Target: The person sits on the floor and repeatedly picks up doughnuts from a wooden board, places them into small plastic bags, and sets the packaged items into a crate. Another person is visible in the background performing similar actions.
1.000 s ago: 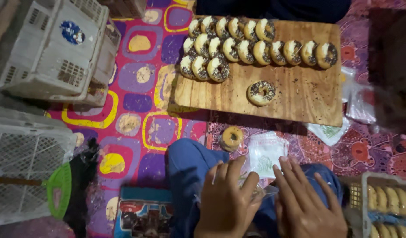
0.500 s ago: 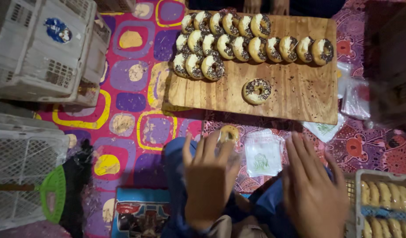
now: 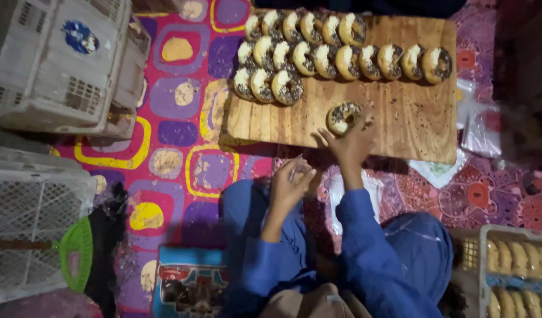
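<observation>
My right hand closes its fingers on one round sprinkled doughnut at six o'clock on the wooden board, below nineteen doughnuts in rows, while my left hand pinches a thin clear wrapper.

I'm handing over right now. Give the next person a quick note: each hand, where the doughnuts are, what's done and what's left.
Right hand: reaching onto the wooden board, fingers at the single doughnut; a firm grip can't be confirmed.
Left hand: raised over the lap, fingers curled around something small and pale; can't tell what.
Doughnuts: topped rows line the far part of the board; the single doughnut lies apart, nearer the person. A crate at the right holds more doughnuts.
Done: rows laid out.
Left: the single doughnut is not in a row.
</observation>
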